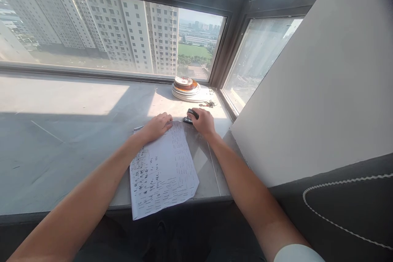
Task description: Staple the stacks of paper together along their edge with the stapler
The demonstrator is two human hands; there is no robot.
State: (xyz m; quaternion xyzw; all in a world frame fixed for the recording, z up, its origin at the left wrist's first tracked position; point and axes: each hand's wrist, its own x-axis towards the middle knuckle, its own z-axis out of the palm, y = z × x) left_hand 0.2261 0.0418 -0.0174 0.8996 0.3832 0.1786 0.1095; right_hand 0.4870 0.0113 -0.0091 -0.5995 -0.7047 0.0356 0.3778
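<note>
My right hand (204, 121) is wrapped around a small black stapler (193, 114), which stands on the sill just beyond the far right corner of the papers. Sheets of paper (162, 172) covered in handwriting lie on the sill, their near end hanging over its front edge. My left hand (158, 127) lies over the far edge of these sheets, its fingers bent and pressed together there; the thumb is hidden. A narrow gap separates the two hands. From here I cannot tell whether any paper is between the stapler's jaws.
Behind the stapler is a stack of plates or round lids (186, 90), with a small dark bunch like keys (208, 104) beside it. Window frames (221, 53) close off the back and right. A white wall panel (319, 90) slants at right, near a hanging bead chain (331, 223).
</note>
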